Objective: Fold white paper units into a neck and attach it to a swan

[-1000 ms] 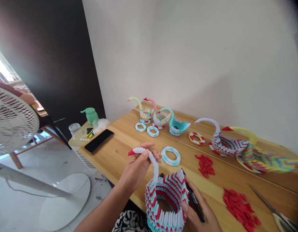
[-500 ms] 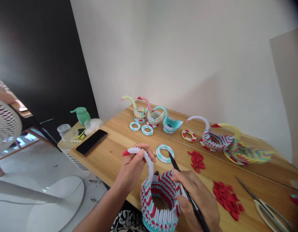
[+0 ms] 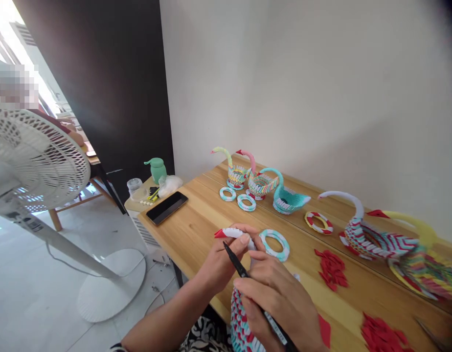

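My left hand (image 3: pixel 228 254) is closed round the white paper neck (image 3: pixel 231 232) of a paper swan, just behind its red beak (image 3: pixel 219 234). My right hand (image 3: pixel 277 293) grips a black pen (image 3: pixel 237 259) with its tip pointing up and left, close under the white head. Below my hands, the swan's basket-like body (image 3: pixel 238 313) in red, white and turquoise is mostly covered by my right hand. A turquoise and white paper ring (image 3: pixel 284 250) lies on the table beyond my fingers.
Several finished paper swans (image 3: pixel 286 200) and small rings (image 3: pixel 246 202) stand along the wall. Red paper pieces (image 3: pixel 330 269) lie in piles at the right, near scissors (image 3: pixel 427 332). A phone (image 3: pixel 167 208) and a green bottle (image 3: pixel 157 168) are at the left, beyond a white fan (image 3: pixel 38 156).
The view has swung left, showing more of the fan. My right hand has moved from beside the basket up to the swan's head, with the pen tip now near the beak.
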The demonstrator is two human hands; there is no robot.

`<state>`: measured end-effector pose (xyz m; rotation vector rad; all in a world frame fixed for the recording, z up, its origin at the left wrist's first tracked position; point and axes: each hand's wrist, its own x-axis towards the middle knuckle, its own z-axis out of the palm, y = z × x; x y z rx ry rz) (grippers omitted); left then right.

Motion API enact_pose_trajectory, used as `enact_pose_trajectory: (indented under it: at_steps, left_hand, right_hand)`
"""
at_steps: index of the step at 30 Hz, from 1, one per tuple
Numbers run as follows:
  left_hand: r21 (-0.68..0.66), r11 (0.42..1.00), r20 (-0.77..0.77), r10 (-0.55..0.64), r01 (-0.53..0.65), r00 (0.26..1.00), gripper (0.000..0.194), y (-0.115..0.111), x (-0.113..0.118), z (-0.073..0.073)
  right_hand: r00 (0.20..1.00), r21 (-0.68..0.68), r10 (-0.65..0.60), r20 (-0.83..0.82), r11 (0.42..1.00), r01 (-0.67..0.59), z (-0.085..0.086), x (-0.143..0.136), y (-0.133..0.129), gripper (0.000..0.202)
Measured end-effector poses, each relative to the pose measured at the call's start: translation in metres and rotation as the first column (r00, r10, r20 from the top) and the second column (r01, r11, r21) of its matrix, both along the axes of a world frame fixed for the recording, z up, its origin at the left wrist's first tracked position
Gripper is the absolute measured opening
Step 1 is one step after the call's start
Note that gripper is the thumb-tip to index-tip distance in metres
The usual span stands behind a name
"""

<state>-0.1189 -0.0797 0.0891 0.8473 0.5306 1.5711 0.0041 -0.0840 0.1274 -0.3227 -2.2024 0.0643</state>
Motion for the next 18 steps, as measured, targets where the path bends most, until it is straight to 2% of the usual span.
enact_pose_trajectory:
  at_steps: [5, 11, 18]
  left_hand:
    - [-0.057, 0.998, -0.04, 0.025, -0.027, 0.999, 0.027, -0.0012, -0.0014, -0.0039]
    - [-0.019, 1.0, -0.015, 0.016, -0.016, 1.0, 0.027, 0.0004, -0.0017, -0.0071]
    - [-0.043, 0.998, -0.053, 0.048, -0.05, 0.997, 0.028, -0.0023, -0.0016, -0.0007]
  right_hand:
    - [0.992, -0.029, -0.129, -0.013, 0.991, 0.128, -0.0072, -0.0056, -0.0001, 0.019]
    - [0.984, -0.053, -0.15, 0.095, 0.986, 0.155, -0.0032, -0.0007, -0.0015, 0.019]
    - [0.984, -0.027, -0.171, 0.044, 0.985, 0.172, -0.0102, -0.0088, 0.001, 0.02]
